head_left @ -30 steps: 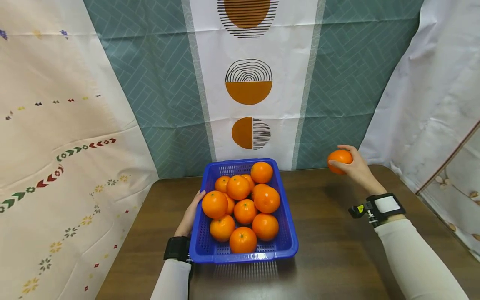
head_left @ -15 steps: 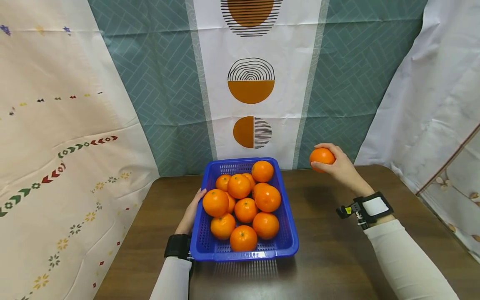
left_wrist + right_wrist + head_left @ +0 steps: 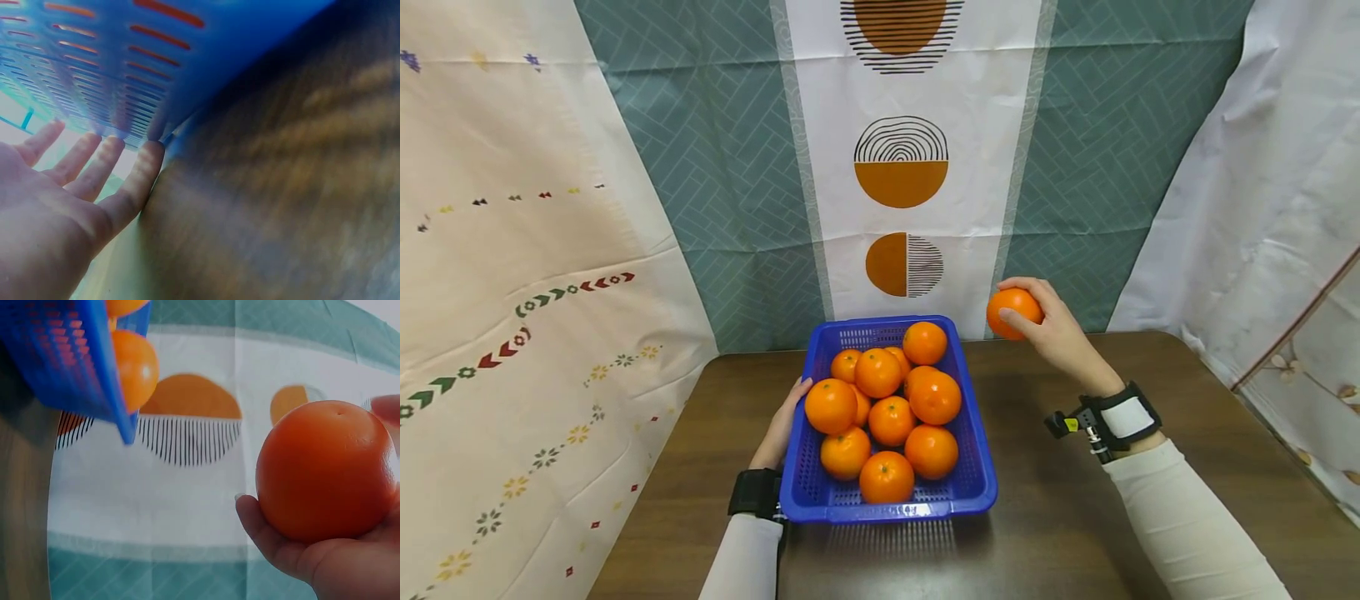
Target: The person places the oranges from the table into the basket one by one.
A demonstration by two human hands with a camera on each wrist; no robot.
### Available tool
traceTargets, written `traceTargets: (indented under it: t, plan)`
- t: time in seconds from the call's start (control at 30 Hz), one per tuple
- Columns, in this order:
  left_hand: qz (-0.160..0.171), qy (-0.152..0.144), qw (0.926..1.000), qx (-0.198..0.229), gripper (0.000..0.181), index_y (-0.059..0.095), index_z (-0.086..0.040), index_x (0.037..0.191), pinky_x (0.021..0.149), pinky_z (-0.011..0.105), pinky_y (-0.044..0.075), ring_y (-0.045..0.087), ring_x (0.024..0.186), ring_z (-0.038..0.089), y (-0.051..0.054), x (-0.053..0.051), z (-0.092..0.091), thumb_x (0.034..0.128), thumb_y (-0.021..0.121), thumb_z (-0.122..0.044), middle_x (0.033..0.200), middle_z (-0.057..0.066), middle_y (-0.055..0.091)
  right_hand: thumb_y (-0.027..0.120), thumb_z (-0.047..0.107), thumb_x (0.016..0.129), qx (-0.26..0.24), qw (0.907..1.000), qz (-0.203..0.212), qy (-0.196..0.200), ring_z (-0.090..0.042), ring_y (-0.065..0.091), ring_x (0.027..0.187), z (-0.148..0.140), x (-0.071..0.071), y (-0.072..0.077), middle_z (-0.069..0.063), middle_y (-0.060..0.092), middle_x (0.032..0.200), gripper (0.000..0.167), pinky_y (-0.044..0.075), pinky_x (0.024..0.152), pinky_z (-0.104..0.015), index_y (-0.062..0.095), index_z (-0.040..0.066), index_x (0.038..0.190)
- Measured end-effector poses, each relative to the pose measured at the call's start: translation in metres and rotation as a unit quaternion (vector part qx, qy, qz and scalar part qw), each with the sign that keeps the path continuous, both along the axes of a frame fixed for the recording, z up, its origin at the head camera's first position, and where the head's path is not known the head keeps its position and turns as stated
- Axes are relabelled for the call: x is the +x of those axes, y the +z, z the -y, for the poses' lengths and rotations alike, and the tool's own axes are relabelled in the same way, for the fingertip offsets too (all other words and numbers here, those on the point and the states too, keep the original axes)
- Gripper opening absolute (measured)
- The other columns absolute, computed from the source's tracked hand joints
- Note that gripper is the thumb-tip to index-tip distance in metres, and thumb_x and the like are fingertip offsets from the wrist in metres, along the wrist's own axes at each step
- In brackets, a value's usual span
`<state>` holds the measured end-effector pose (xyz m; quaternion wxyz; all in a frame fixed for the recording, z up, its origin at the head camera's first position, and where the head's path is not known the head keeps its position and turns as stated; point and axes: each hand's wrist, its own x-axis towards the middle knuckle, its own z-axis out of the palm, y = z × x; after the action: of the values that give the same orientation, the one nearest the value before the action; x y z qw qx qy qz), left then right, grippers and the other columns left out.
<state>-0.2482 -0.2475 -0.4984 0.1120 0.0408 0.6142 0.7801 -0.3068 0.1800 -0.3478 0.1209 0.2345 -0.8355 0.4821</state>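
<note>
A blue plastic basket (image 3: 979, 467) with slotted walls stands on the table, filled with several oranges (image 3: 891, 422). Along its left side lies my left hand (image 3: 782, 425); in the left wrist view that hand's fingers (image 3: 137, 181) are extended, tips against the slotted wall. Right of the basket's far corner, my right hand (image 3: 1052, 333) grips a single orange (image 3: 1009, 313) above the table. In the right wrist view the held orange (image 3: 325, 472) sits between thumb and fingers, apart from the basket (image 3: 75, 369).
The brown wooden table (image 3: 1045, 533) extends to both sides of the basket. Behind it hangs a green and white patterned cloth (image 3: 902, 100). Pale cloths hang at the left (image 3: 550, 333) and the right (image 3: 1262, 208). Each wrist wears a black strap.
My right hand has carried its orange leftward and slightly up, closer to the basket. The left hand and the basket stay in place.
</note>
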Motion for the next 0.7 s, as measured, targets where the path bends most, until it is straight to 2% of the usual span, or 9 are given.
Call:
traceTargets:
  t: [0.33,0.7]
  plan:
    - [-0.005,-0.010,0.9999,0.006,0.061,0.012,-0.036,0.166,0.118,0.063,0.029,0.032,0.148,0.035,0.004,0.002,0.000,0.1110,0.033,-0.053,0.166,0.004,0.026,0.067,0.018,0.102,0.000,0.9993,-0.009,0.035,-0.034,0.052,0.119,0.034,0.009,0.002,-0.016,0.050,0.136,0.036,0.045,0.098,-0.050,0.061,0.008,0.136]
    - [-0.005,-0.006,1.0000,-0.003,0.063,0.012,-0.036,0.165,0.117,0.064,0.030,0.032,0.148,0.036,0.002,0.001,0.000,0.1098,0.034,-0.056,0.166,0.005,0.026,0.067,0.018,0.101,0.016,0.9939,-0.013,0.108,-0.028,0.054,0.113,0.063,0.018,-0.007,-0.011,0.050,0.134,0.033,0.053,0.088,-0.038,0.063,0.009,0.132]
